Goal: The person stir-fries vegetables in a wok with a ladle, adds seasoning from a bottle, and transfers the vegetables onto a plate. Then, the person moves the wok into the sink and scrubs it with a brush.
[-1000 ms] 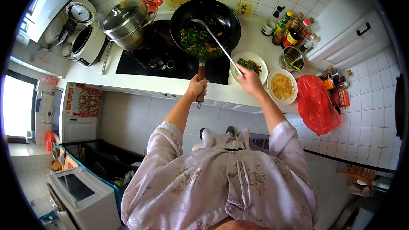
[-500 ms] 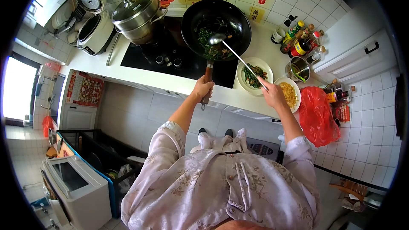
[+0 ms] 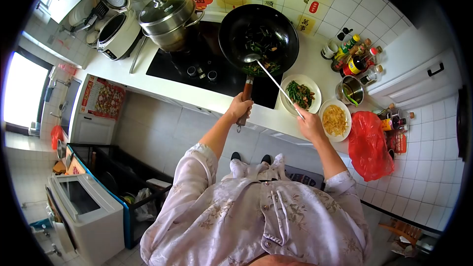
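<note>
My left hand (image 3: 241, 108) is wrapped round the wooden handle of a black wok (image 3: 287, 39) on the cooktop. In my right hand (image 3: 310, 125) is the long handle of a metal ladle (image 3: 253, 58), whose bowl rests low in the wok among dark green leafy vegetables (image 3: 270, 66). Just beyond my right hand, a white plate (image 3: 317, 92) holds a heap of cooked greens (image 3: 300, 94) with small brownish pieces. Beside that hand sits another white plate (image 3: 346, 134) with yellow shredded food (image 3: 335, 120).
Left of the wok stands a lidded steel steamer pot (image 3: 167, 19) on the black cooktop (image 3: 172, 71), then an open rice cooker (image 3: 118, 34). To the right are several sauce bottles (image 3: 355, 64), a metal pot (image 3: 351, 90) and a red plastic bag (image 3: 369, 145).
The ladle and my right hand have shifted toward the near side of the wok and slightly left, and the greens in the wok lie differently. My left hand keeps its hold on the handle.
</note>
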{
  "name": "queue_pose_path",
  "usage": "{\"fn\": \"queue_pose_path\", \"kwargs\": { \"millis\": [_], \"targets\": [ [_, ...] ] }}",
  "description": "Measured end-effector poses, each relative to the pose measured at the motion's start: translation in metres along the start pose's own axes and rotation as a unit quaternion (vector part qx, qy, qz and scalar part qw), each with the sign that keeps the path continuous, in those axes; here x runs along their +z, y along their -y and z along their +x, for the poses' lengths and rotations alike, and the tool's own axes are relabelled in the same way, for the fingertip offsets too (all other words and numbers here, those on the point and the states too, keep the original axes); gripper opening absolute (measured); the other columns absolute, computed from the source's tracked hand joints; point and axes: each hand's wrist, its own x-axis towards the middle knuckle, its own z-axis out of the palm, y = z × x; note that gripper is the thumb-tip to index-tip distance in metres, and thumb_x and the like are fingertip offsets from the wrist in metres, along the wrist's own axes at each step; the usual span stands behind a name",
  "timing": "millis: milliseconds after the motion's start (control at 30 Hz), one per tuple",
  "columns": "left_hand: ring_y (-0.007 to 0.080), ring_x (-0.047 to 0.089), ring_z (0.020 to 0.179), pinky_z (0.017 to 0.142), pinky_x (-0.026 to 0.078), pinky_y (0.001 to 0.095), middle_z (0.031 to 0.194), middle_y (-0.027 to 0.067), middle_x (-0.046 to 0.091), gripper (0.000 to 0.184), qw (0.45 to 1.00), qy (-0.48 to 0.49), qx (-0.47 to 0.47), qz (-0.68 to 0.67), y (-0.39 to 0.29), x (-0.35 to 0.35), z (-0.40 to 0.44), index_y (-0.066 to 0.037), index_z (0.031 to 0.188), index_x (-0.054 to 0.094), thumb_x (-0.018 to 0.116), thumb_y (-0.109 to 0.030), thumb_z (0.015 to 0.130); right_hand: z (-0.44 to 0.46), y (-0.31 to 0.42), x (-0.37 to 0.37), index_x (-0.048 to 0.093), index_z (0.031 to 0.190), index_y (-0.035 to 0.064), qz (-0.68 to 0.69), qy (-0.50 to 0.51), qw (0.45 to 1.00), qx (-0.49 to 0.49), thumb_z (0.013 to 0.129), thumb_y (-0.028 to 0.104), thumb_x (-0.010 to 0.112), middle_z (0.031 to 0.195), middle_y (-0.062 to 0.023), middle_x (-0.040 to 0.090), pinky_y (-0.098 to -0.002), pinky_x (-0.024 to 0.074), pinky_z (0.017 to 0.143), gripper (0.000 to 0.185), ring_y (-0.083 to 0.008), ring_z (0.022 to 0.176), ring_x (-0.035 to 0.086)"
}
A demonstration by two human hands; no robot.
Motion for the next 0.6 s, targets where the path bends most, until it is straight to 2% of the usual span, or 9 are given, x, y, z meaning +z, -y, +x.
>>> {"fn": "queue_pose_path", "kwargs": {
  "millis": [33, 67, 167, 333, 400, 467, 500, 567, 600],
  "targets": [
    [0.0116, 0.048, 0.049, 0.044, 0.043, 0.0284, 0.064, 0.0015, 0.048, 0.017, 1.000, 0.000, -0.001, 0.001, 0.003, 0.000, -0.001, -0.010, 0.090, 0.044, 0.058, -0.011, 0.080, -0.005, 0.004, -0.008, 0.053, 0.123, 0.0155, -0.009, 0.027, 0.998, 0.064, 0.081, 0.008, 0.056, 0.090, -0.0219, 0.062, -0.0398, 0.0478, 0.069, 0.043, -0.0359, 0.079, 0.061],
    [0.0116, 0.048, 0.049, 0.044, 0.043, 0.0284, 0.064, 0.0015, 0.048, 0.017, 1.000, 0.000, -0.003, 0.001, 0.005, 0.000, -0.002, -0.010, 0.090, 0.044, 0.058, -0.011, 0.080, 0.001, 0.004, -0.007, 0.053, 0.123, 0.0155, -0.009, 0.029, 0.997, 0.065, 0.081, 0.008, 0.056, 0.090, -0.0219, 0.062, -0.0398, 0.0478, 0.069, 0.043, -0.0359, 0.079, 0.061],
    [0.0117, 0.048, 0.049, 0.044, 0.043, 0.0290, 0.064, 0.0017, 0.048, 0.018, 1.000, -0.001, -0.007, 0.006, 0.002, 0.000, -0.002, -0.010, 0.091, 0.044, 0.058, -0.011, 0.080, 0.060, -0.005, 0.000, 0.054, 0.122, 0.0160, -0.014, -0.080, 0.995, -0.052, 0.081, 0.008, 0.054, 0.081, -0.0223, 0.061, -0.0446, 0.0461, 0.066, 0.042, -0.0390, 0.075, 0.059],
    [0.0118, 0.048, 0.049, 0.044, 0.044, 0.0287, 0.064, 0.0019, 0.048, 0.019, 1.000, -0.002, -0.006, 0.000, 0.001, 0.001, -0.003, -0.010, 0.091, 0.044, 0.058, -0.010, 0.079, 0.086, 0.009, 0.009, 0.054, 0.122, 0.0157, -0.063, -0.058, 0.996, -0.005, 0.081, 0.010, 0.055, 0.081, -0.0219, 0.061, -0.0439, 0.0463, 0.067, 0.041, -0.0395, 0.075, 0.059],
    [0.0120, 0.048, 0.049, 0.044, 0.044, 0.0287, 0.064, 0.0020, 0.048, 0.019, 1.000, -0.005, -0.006, -0.002, 0.003, 0.001, -0.002, -0.009, 0.092, 0.044, 0.058, -0.010, 0.079, 0.058, -0.028, 0.024, 0.054, 0.122, 0.0186, 0.012, -0.106, 0.988, -0.109, 0.080, 0.011, 0.056, 0.082, -0.0218, 0.061, -0.0429, 0.0471, 0.066, 0.042, -0.0395, 0.074, 0.059],
    [0.0136, 0.049, 0.049, 0.043, 0.046, 0.0309, 0.063, 0.0035, 0.048, 0.020, 1.000, 0.011, 0.006, 0.002, 0.004, -0.001, 0.002, -0.007, 0.093, 0.043, 0.057, -0.009, 0.079, 0.013, -0.035, 0.012, 0.054, 0.122, 0.0215, 0.004, -0.042, 0.999, -0.025, 0.081, 0.011, 0.056, 0.084, -0.0214, 0.062, -0.0419, 0.0478, 0.065, 0.043, -0.0392, 0.073, 0.059],
    [0.0136, 0.049, 0.049, 0.043, 0.046, 0.0309, 0.063, 0.0035, 0.048, 0.020, 1.000, 0.010, 0.008, -0.002, 0.003, -0.001, 0.004, -0.007, 0.093, 0.043, 0.057, -0.009, 0.079, 0.014, -0.025, -0.001, 0.054, 0.122, 0.0215, 0.001, -0.040, 0.999, -0.028, 0.081, 0.011, 0.056, 0.084, -0.0214, 0.062, -0.0419, 0.0478, 0.065, 0.043, -0.0392, 0.073, 0.059],
    [0.0138, 0.049, 0.048, 0.043, 0.046, 0.0313, 0.064, 0.0039, 0.048, 0.020, 1.000, 0.004, 0.015, 0.004, 0.006, -0.001, 0.001, -0.007, 0.093, 0.043, 0.057, -0.009, 0.079, 0.011, -0.007, -0.021, 0.053, 0.123, 0.0236, -0.057, 0.002, 0.996, 0.069, 0.081, 0.012, 0.055, 0.083, -0.0206, 0.062, -0.0430, 0.0480, 0.063, 0.043, -0.0382, 0.071, 0.060],
    [0.0138, 0.049, 0.048, 0.043, 0.046, 0.0312, 0.064, 0.0040, 0.048, 0.020, 1.000, 0.000, 0.016, 0.013, 0.006, 0.000, -0.001, -0.007, 0.092, 0.043, 0.057, -0.009, 0.078, 0.028, -0.012, -0.022, 0.052, 0.124, 0.0237, -0.097, -0.009, 0.994, 0.048, 0.082, 0.013, 0.054, 0.080, -0.0202, 0.062, -0.0444, 0.0482, 0.064, 0.043, -0.0372, 0.070, 0.060]
  ]
}}
